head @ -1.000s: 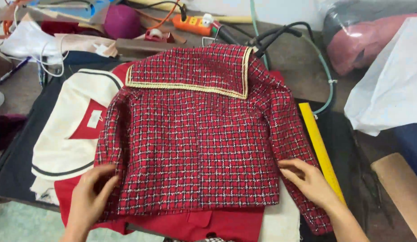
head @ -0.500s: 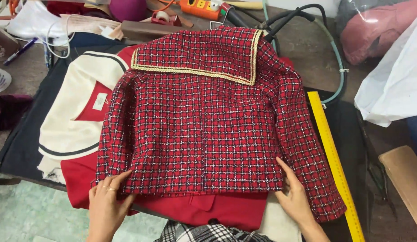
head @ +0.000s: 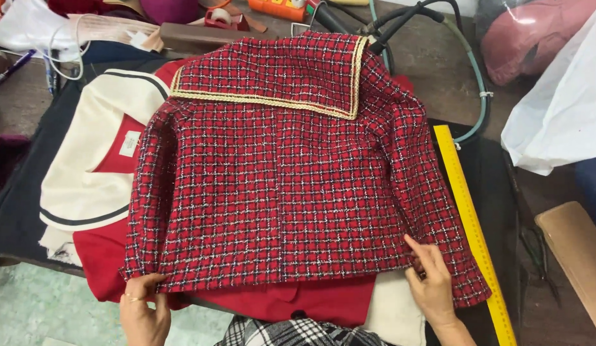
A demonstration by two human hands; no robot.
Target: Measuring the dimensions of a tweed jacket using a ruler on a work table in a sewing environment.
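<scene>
Red checked tweed jacket [head: 279, 173] lies flat, mid-frame. Left hand [head: 144, 314] pinches its lower-left hem corner; right hand [head: 432, 285] rests open, fingers flat, lower right. Soft, fairly thick, probably floppy — best held at the 2 hem corners.

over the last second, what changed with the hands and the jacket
The left hand slid out to the jacket's lower left hem corner and pinches it. The right hand moved slightly inward along the hem by the right sleeve. The jacket stayed flat, back up; the yellow ruler stayed beside it.
</scene>
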